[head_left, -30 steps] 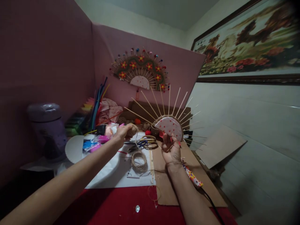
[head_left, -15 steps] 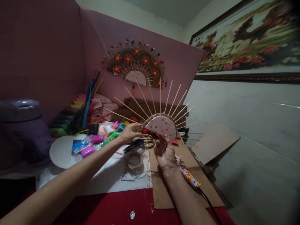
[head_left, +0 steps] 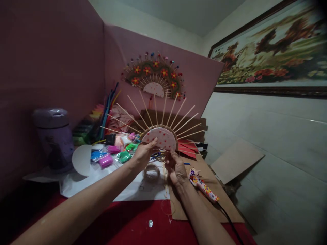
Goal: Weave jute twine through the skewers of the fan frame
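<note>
Between my two hands is a half-round fan craft (head_left: 163, 139), faced in white cloth with red dots and edged in brown cord. Thin wooden sticks fan out from its curved rim. My left hand (head_left: 146, 153) grips its lower left, thumb on the cloth face. At the lower right, my right hand (head_left: 176, 168) has its fingers closed on the bottom edge; some fingertips are hidden. A coil of twine (head_left: 151, 173) lies on white paper below. To the right of my right hand rests a flower-patterned glue gun (head_left: 204, 188) with a black cord.
A finished fan (head_left: 154, 76) with orange flowers hangs on the pink board (head_left: 199, 75). Bagged coloured clay (head_left: 106, 160), a white half-disc (head_left: 81, 160) and a purple bottle (head_left: 53, 139) stand left. Cardboard (head_left: 219, 200) and red sheets (head_left: 189, 149) lie right. A clear gem (head_left: 150, 223) is in front.
The fan craft has shifted left and slightly down in view and tilted somewhat. My left hand has moved from its left corner onto its front face. The camera view has turned slightly left.
</note>
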The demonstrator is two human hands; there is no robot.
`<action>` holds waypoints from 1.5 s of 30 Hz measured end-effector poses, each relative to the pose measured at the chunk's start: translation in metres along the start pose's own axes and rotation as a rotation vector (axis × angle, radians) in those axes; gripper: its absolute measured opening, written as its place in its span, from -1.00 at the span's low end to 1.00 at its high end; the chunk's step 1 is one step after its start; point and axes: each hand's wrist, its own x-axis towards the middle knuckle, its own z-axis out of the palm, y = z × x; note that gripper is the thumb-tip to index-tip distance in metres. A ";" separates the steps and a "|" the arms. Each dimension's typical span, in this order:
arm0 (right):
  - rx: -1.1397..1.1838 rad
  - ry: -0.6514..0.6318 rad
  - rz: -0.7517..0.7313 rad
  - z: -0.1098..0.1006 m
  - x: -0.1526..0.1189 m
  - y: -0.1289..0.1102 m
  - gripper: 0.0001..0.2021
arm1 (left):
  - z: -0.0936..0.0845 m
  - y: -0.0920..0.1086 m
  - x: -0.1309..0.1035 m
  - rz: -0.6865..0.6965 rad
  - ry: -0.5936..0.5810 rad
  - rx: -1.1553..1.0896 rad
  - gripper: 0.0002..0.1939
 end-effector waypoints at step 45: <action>-1.409 -0.725 -0.632 0.007 -0.033 0.005 -0.61 | -0.045 0.011 -0.015 0.043 -0.023 0.534 -0.85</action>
